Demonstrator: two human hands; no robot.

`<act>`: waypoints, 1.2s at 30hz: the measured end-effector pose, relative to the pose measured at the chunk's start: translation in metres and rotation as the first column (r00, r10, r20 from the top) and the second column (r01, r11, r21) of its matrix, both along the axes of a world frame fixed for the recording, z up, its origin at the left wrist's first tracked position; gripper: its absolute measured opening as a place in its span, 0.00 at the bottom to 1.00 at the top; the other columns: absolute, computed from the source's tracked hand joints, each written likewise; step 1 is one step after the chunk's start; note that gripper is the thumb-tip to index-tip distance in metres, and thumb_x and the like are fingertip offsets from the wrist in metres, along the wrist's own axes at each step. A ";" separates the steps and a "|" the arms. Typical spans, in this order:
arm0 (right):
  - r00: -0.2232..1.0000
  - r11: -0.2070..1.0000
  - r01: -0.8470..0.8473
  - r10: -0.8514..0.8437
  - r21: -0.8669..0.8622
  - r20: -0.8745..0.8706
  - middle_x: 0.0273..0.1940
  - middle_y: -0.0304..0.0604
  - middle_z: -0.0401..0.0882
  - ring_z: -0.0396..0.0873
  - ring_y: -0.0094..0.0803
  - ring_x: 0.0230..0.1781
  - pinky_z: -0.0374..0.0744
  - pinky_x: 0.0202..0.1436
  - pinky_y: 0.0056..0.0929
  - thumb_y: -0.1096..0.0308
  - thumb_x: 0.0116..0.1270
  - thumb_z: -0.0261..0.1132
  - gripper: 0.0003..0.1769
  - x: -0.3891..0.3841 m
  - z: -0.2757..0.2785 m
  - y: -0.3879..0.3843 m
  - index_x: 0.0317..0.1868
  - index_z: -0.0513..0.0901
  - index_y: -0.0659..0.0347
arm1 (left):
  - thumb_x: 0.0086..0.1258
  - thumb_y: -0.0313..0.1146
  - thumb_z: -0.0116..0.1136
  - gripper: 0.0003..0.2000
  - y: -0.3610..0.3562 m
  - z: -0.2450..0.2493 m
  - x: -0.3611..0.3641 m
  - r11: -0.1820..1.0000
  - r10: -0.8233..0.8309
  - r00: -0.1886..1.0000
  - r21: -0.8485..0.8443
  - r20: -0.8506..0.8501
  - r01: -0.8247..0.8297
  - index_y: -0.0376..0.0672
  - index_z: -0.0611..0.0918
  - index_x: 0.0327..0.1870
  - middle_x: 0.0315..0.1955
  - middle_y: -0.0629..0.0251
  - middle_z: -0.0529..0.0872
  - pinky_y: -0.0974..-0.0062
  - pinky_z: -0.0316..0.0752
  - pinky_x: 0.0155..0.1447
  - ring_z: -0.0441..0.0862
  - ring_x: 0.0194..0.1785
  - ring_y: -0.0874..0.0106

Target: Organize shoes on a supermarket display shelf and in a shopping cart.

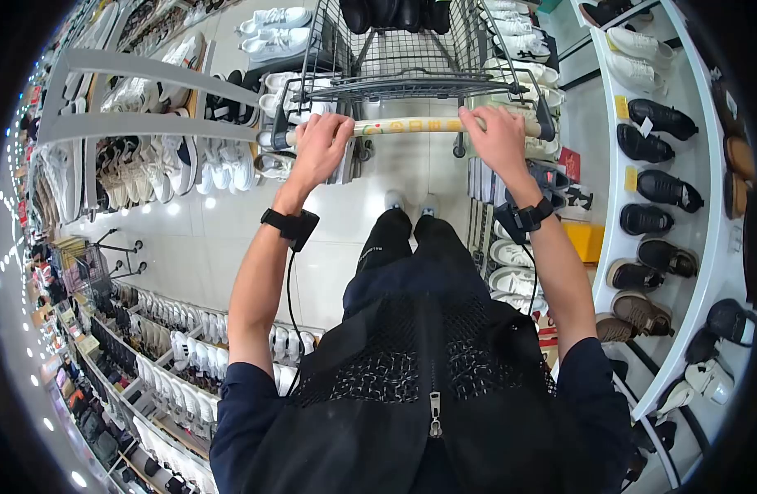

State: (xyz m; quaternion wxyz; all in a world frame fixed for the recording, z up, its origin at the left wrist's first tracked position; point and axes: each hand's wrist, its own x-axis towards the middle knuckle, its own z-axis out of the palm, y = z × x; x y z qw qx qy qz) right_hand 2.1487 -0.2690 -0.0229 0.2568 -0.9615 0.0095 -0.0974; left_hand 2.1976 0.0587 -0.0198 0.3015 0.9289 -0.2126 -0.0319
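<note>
Both of my hands grip the handlebar (407, 126) of a shopping cart, a pale bar with printed markings. My left hand (322, 146) is wrapped round its left part, fingers curled over the top. Near the right end, my right hand (499, 142) is closed on the same bar. Ahead of them stretches the cart's wire basket (403, 56), with black shoes (395, 15) at its far end. A black device is strapped on each wrist, with a cable running down from it.
White sneakers (277, 43) fill racks left of the cart. On the right, a white shelf (698, 272) carries dark shoes (658, 189) and a yellow box (584, 241) stands near it. Another cart (94, 263) is at the far left. Pale tiled floor (329, 247) lies around my feet.
</note>
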 end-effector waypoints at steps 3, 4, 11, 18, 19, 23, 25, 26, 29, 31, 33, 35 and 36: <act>1.000 1.000 0.008 -0.008 0.004 0.022 0.32 0.42 0.85 0.80 0.40 0.41 0.67 0.55 0.39 0.49 0.72 0.63 0.21 -0.033 -0.002 0.009 0.34 0.89 0.58 | 0.79 0.43 0.52 0.13 0.007 0.002 -0.033 1.000 -0.009 1.000 0.001 -0.004 0.009 0.45 0.85 0.44 0.37 0.68 0.85 0.62 0.60 0.58 0.75 0.47 0.65; 1.000 1.000 0.010 -0.011 0.021 0.030 0.32 0.42 0.85 0.80 0.40 0.41 0.67 0.55 0.39 0.49 0.72 0.63 0.21 -0.045 -0.002 0.012 0.34 0.88 0.58 | 0.79 0.43 0.53 0.13 0.010 -0.001 -0.046 1.000 -0.003 0.999 0.004 0.033 0.003 0.45 0.85 0.44 0.37 0.68 0.85 0.62 0.61 0.57 0.76 0.47 0.64; 0.992 0.994 0.108 -0.108 0.006 0.065 0.32 0.40 0.85 0.80 0.39 0.41 0.67 0.55 0.40 0.50 0.70 0.64 0.20 -0.125 -0.001 0.044 0.32 0.88 0.58 | 0.79 0.41 0.53 0.11 0.034 -0.003 -0.120 0.998 -0.056 0.993 0.011 0.101 0.055 0.45 0.83 0.44 0.37 0.65 0.83 0.60 0.62 0.56 0.76 0.47 0.61; 0.989 0.990 0.142 -0.143 0.023 0.041 0.30 0.39 0.85 0.80 0.38 0.39 0.66 0.53 0.39 0.53 0.68 0.66 0.18 -0.201 -0.001 0.069 0.28 0.87 0.58 | 0.79 0.38 0.51 0.10 0.053 -0.005 -0.194 0.997 -0.071 0.986 0.043 0.153 0.065 0.43 0.81 0.44 0.39 0.64 0.82 0.58 0.63 0.58 0.75 0.47 0.60; 0.987 0.988 0.152 -0.152 0.015 0.041 0.30 0.39 0.85 0.80 0.38 0.39 0.66 0.53 0.39 0.53 0.68 0.66 0.18 -0.212 -0.001 0.071 0.28 0.87 0.58 | 0.79 0.38 0.51 0.10 0.056 -0.004 -0.204 0.997 -0.079 0.985 0.035 0.153 0.075 0.43 0.81 0.44 0.39 0.64 0.82 0.58 0.63 0.58 0.75 0.47 0.60; 0.986 0.986 0.165 -0.165 0.011 -0.035 0.31 0.41 0.85 0.80 0.39 0.40 0.66 0.53 0.40 0.53 0.68 0.65 0.17 -0.267 0.005 0.087 0.30 0.88 0.57 | 0.80 0.38 0.50 0.10 0.073 -0.006 -0.254 0.993 -0.107 0.978 0.059 0.178 0.098 0.44 0.81 0.45 0.40 0.64 0.82 0.57 0.63 0.58 0.75 0.48 0.59; 0.989 0.989 0.145 -0.144 0.041 -0.020 0.30 0.42 0.85 0.80 0.40 0.40 0.67 0.53 0.41 0.53 0.69 0.65 0.17 -0.285 -0.004 0.088 0.31 0.88 0.57 | 0.80 0.37 0.50 0.10 0.077 -0.005 -0.271 0.994 -0.103 0.985 0.057 0.139 0.096 0.44 0.81 0.45 0.40 0.63 0.81 0.57 0.63 0.58 0.75 0.48 0.59; 0.989 0.990 0.136 -0.134 0.037 -0.058 0.31 0.44 0.85 0.80 0.41 0.40 0.67 0.53 0.41 0.52 0.69 0.65 0.18 -0.298 -0.006 0.089 0.31 0.88 0.57 | 0.80 0.38 0.50 0.10 0.080 -0.003 -0.284 0.993 -0.099 0.987 0.081 0.128 0.089 0.44 0.81 0.45 0.39 0.63 0.81 0.58 0.63 0.58 0.75 0.49 0.59; 0.992 0.993 0.117 -0.118 0.025 0.033 0.31 0.43 0.85 0.80 0.41 0.40 0.67 0.53 0.41 0.50 0.70 0.64 0.19 -0.332 -0.013 0.098 0.31 0.87 0.57 | 0.79 0.38 0.50 0.10 0.092 -0.008 -0.312 0.995 -0.094 0.989 0.048 0.111 0.089 0.44 0.81 0.44 0.39 0.64 0.81 0.58 0.63 0.58 0.75 0.49 0.60; 0.994 0.995 0.103 -0.102 -0.005 0.037 0.32 0.43 0.85 0.80 0.41 0.40 0.67 0.53 0.41 0.49 0.71 0.63 0.21 -0.349 -0.010 0.106 0.32 0.87 0.57 | 0.79 0.39 0.51 0.10 0.087 -0.014 -0.326 0.995 -0.095 0.974 -0.003 0.204 0.098 0.44 0.82 0.43 0.37 0.64 0.82 0.58 0.63 0.57 0.76 0.47 0.61; 0.997 0.997 0.074 -0.074 -0.014 0.032 0.33 0.43 0.85 0.79 0.40 0.41 0.67 0.53 0.41 0.48 0.72 0.62 0.22 -0.362 -0.004 0.110 0.32 0.87 0.58 | 0.79 0.39 0.52 0.11 0.098 -0.005 -0.341 0.998 -0.057 0.991 0.042 0.122 0.052 0.44 0.83 0.42 0.35 0.66 0.82 0.59 0.63 0.57 0.76 0.45 0.61; 0.998 0.998 0.054 -0.054 0.020 0.025 0.35 0.42 0.85 0.79 0.39 0.43 0.66 0.55 0.40 0.48 0.74 0.61 0.23 -0.395 -0.002 0.116 0.33 0.87 0.59 | 0.78 0.40 0.54 0.11 0.102 -0.005 -0.369 1.000 -0.027 0.989 0.011 0.147 0.025 0.44 0.85 0.40 0.33 0.67 0.82 0.60 0.63 0.55 0.76 0.43 0.62; 0.999 0.999 0.047 -0.047 0.025 0.019 0.36 0.42 0.85 0.78 0.38 0.44 0.65 0.55 0.39 0.48 0.75 0.60 0.23 -0.394 0.003 0.115 0.34 0.87 0.59 | 0.78 0.40 0.54 0.11 0.097 -0.002 -0.362 0.999 -0.034 0.989 -0.002 0.147 0.035 0.44 0.85 0.39 0.32 0.67 0.82 0.60 0.63 0.55 0.76 0.43 0.63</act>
